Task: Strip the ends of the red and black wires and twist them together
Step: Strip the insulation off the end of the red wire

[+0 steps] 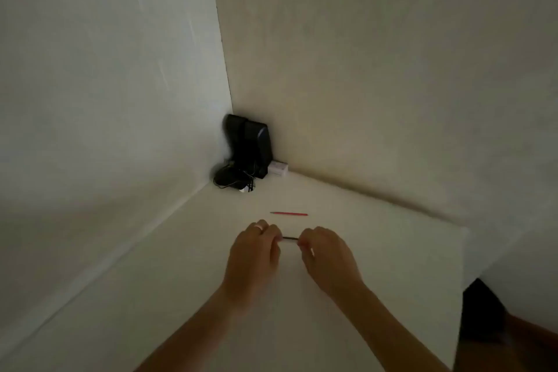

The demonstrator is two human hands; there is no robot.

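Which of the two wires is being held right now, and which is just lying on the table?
The black wire is held, pinched at each end by the left hand and right hand. The red wire lies untouched on the table, farther from the person.

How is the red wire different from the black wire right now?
The thin red wire lies alone on the white table, while the thin black wire is pinched between the left hand and the right hand. The red wire shows its whole length; the black wire's ends are hidden by fingers. The red wire lies farther from the person. Both are short, thin and about straight.
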